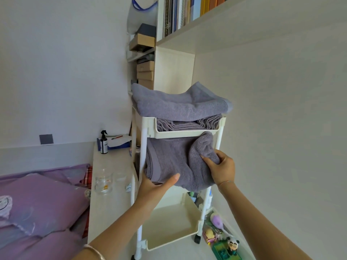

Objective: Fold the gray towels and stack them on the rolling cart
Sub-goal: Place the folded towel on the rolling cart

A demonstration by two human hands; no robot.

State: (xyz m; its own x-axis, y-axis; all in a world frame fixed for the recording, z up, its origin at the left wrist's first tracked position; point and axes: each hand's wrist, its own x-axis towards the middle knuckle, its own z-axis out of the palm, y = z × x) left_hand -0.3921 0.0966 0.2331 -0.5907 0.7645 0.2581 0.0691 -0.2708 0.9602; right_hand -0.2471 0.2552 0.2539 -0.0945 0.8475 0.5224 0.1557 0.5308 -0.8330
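A white rolling cart [187, 133] with three trays stands in front of me. On its top tray lies a stack of folded gray towels [180, 105]. A bulky folded gray towel [172, 160] sits in the middle tier and sticks out over the front. My left hand [156, 186] holds it from below at the front left, thumb lying along the cloth. My right hand [222, 168] grips its right side, fingers dug into the fabric. The bottom tray [174, 239] holds nothing that I can see.
A low white side table [109, 184] to the left carries a spray bottle [103, 142], glass jars [103, 182] and a blue box. A bed with purple bedding [41, 207] lies at far left. Toys [221, 239] sit on the floor at right. Bookshelves rise behind the cart.
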